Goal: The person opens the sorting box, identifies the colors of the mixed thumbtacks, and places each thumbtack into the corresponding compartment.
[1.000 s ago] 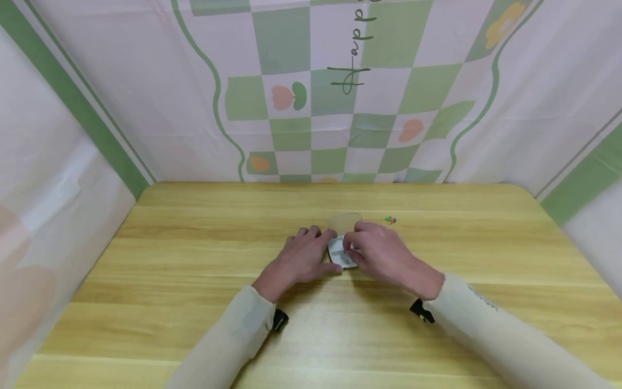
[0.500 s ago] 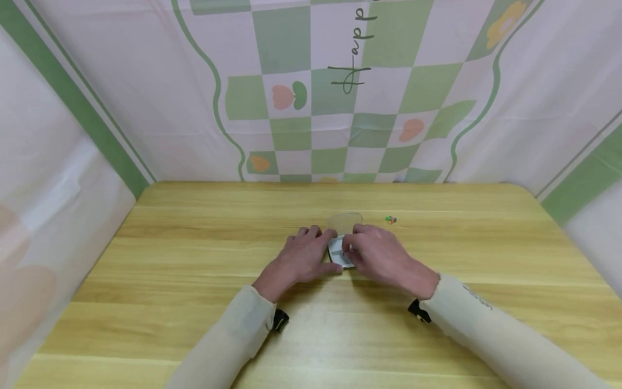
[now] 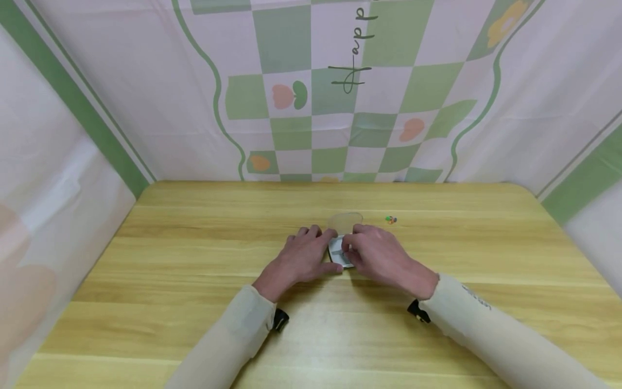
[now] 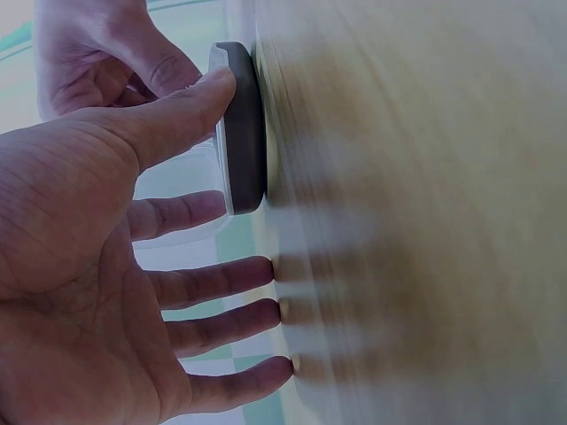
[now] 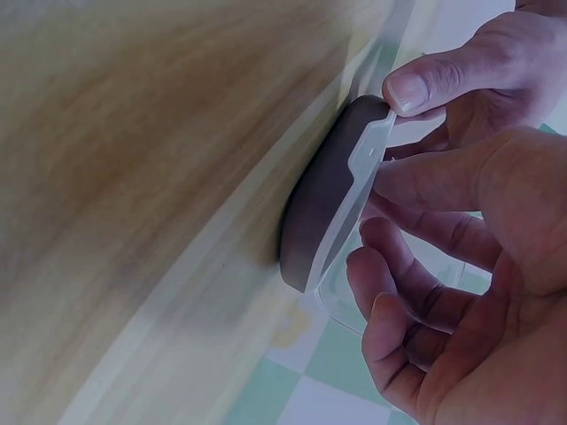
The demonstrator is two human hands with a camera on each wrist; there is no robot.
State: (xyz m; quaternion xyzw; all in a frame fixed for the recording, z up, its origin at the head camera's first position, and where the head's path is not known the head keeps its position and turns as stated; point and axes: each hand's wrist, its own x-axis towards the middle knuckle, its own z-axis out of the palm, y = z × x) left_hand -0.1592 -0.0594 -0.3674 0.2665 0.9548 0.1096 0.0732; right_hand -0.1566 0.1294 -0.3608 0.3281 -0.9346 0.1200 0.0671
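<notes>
A small box with a dark base (image 4: 245, 133) and a pale rim (image 5: 341, 212) rests on the table, its clear lid (image 3: 344, 220) standing open on the far side. My left hand (image 3: 303, 256) holds the box between thumb and index finger at its two ends. The other left fingers are spread, tips at the tabletop. Over the box, my right hand (image 3: 381, 251) has its fingers curled, thumb and index tips pinching at a white inner piece (image 3: 337, 247). The tips of these fingers are partly hidden behind the rim in the right wrist view.
A small cluster of colourful bits (image 3: 391, 220) lies on the wooden table (image 3: 204, 237) to the right of the lid. Behind the table hangs a green-and-white checked cloth (image 3: 330, 129).
My right hand has shifted very slightly to the left over the box, and more of the white inner piece shows at its fingertips. My left hand and the box have stayed in place.
</notes>
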